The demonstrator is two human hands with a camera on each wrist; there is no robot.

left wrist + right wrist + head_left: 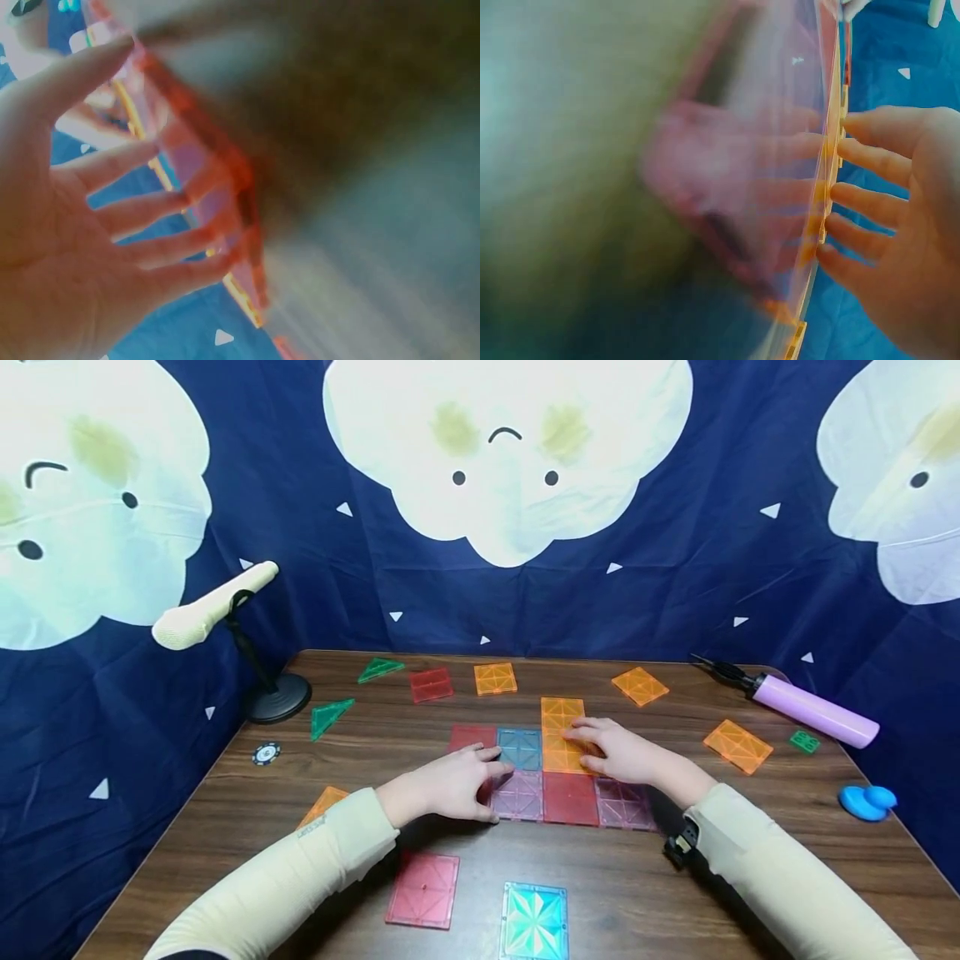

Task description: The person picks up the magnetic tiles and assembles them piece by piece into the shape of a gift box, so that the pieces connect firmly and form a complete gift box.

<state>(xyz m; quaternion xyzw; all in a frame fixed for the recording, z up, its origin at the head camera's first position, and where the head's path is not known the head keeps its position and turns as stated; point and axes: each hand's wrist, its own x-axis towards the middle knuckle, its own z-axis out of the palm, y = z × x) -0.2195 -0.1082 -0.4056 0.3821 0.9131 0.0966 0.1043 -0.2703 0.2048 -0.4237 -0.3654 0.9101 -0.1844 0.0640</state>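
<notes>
Translucent square tiles lie together mid-table: a red tile (468, 736), a blue tile (520, 749), a purple tile (519, 797), another red tile (571, 799) and a second purple tile (625, 804). An orange tile (558, 712), longer than it is wide, adjoins the blue one. My left hand (459, 781) spreads its fingers at the group's left side, fingertips over the blue and purple tiles. Fingertips of my right hand (622, 750) rest at the orange tile's right side. Both wrist views show extended fingers, the left palm (75, 247) and right palm (911, 232) facing the camera.
Nearer me lie a pink-red tile (423, 890) and a shiny turquoise tile (535, 921). Loose tiles, such as a green triangle (330, 717), ring the group. A black stand (277, 697) is at left; a lilac pump (813, 708) and a blue knobbed object (867, 802) sit right.
</notes>
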